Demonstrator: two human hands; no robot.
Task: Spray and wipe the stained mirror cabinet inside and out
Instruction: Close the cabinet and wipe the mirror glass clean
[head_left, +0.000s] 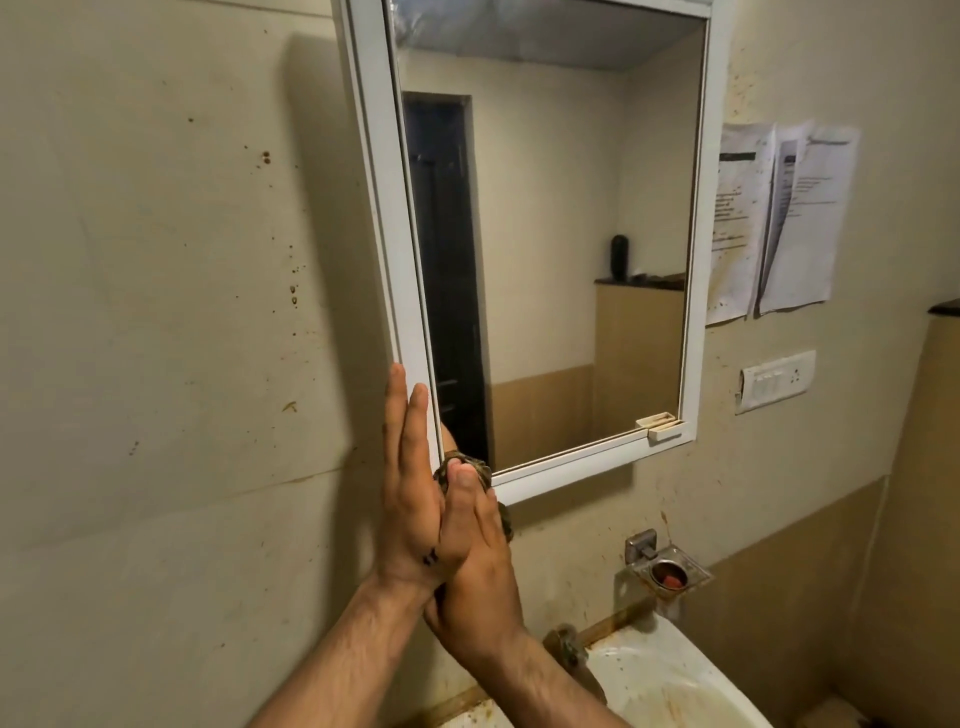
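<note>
1. We see the mirror cabinet (545, 234) mounted on the stained wall (156, 312), above the sink (670, 680). Its white-framed door looks swung slightly open at the left edge.
2. Our left hand (410, 499) is flat and upright, fingers (402, 415) straight and together, resting against the lower left edge of the door frame. It holds nothing.
3. Our right hand (475, 551) sits just right of the left, touching it, at the cabinet's bottom left corner.
4. The right hand's fingers are closed on a dark bunched cloth (467, 467); the thumb presses it onto the frame corner. Part of the cloth also shows at the hand's right side.
5. So the cabinet is directly in front of and above both hands, with contact only at its lower left corner.
6. The mirror glass reflects a dark doorway and tan walls.
7. To the right we see papers (779, 218) taped up, a switch plate (776, 382) and a metal soap holder (670, 571).
8. Brown splatter marks the wall and sink rim.
</note>
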